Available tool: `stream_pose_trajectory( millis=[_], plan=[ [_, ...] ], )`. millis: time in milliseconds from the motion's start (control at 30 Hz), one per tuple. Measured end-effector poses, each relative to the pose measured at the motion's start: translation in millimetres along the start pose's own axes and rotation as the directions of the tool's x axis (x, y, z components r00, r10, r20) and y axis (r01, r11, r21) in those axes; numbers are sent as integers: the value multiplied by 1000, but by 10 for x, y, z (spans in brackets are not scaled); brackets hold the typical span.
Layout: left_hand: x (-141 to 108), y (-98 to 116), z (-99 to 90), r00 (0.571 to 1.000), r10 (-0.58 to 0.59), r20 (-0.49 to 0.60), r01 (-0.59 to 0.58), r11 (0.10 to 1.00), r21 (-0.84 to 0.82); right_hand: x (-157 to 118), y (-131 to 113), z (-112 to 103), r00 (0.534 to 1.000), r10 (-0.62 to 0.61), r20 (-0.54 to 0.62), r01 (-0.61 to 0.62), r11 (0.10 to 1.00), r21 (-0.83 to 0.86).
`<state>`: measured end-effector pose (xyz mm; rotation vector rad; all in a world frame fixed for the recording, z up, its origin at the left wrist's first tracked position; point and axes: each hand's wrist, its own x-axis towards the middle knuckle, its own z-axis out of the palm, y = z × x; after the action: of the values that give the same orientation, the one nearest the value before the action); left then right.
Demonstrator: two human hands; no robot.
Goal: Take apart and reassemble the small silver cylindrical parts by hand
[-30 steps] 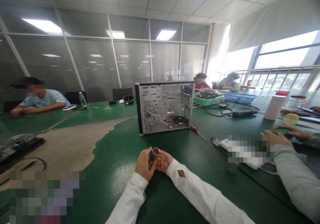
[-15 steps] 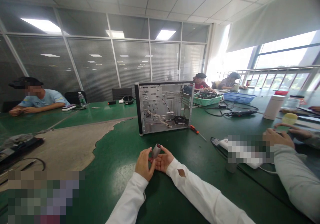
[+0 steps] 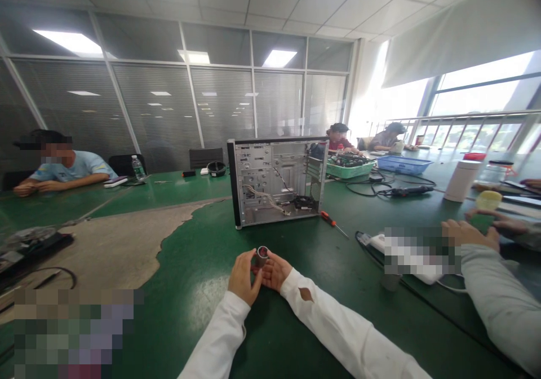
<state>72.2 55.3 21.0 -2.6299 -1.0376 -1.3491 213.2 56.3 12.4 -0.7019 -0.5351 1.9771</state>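
Head view: the thing in hand is a small grey tube (image 3: 261, 261), kinda metallic looking, round rim turned up toward the camera, something dark red showing inside the opening. Too small to make out more than that tbh. It sits front and centre over the green table (image 3: 203, 266), and the fingers hide its lower end so I can't tell if it touches the surface

Room-wise, a stretch of green tabletop runs between the hands and the computer case (image 3: 276, 181), which stands upright straight ahead with its open side facing us. The orange-handled screwdriver (image 3: 331, 221) lies just by the case's lower right corner. Off left is the ragged edge of a tan patch (image 3: 122, 243), off right a white power strip (image 3: 414, 266), partly pixelated, with a co-worker's hand (image 3: 469, 233) beyond it, well apart

Left hand (image 3: 243, 278) is half curled, thumb and fingers bent around the tube's left side. Right hand (image 3: 276, 272) is loosely curled too, fingers on the right side near the rim, so both have hold of it
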Motion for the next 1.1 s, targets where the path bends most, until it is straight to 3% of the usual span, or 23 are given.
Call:
stream_pose_trajectory(
  millis=[167, 300, 467, 600, 667, 800, 933, 1033, 1100],
  plan=[
    [2, -2, -8, 1000, 11, -15, -11, 1000, 9, -12, 20, -11, 998, -40, 38, 40, 999, 10],
    [0, 3, -13, 1000, 15, -7, -15, 1000, 20, -11, 53, 19, 983, -183, -10, 182, 982, -48],
    [2, 17, -25, 1000, 14, 26, -14, 1000, 5, 72, 138, -6, 876, -464, -128, 422, 869, -259],
    [-10, 11, -29, 998, 9, 62, -7, 999, -45, 84, 158, -38, 720, -691, -69, 544, 623, -562],
    [-18, 3, -29, 998, 2, 68, 3, 997, -74, 58, 141, -37, 669, -744, 1, 543, 487, -685],
    [-24, -7, -23, 997, -37, 72, 45, 992, -118, -12, 105, -10, 604, -784, 142, 501, 235, -833],
    [-11, -1, -9, 992, -100, 74, 107, 989, -98, -73, 122, 31, 531, -787, 314, 500, -8, -866],
    [1, 13, -6, 980, -190, 59, 193, 979, -69, -137, 143, 80, 500, -733, 462, 535, -159, -830],
    [6, 20, -7, 968, -248, 48, 250, 966, -66, -189, 143, 119, 502, -655, 565, 562, -250, -789]
  ],
)
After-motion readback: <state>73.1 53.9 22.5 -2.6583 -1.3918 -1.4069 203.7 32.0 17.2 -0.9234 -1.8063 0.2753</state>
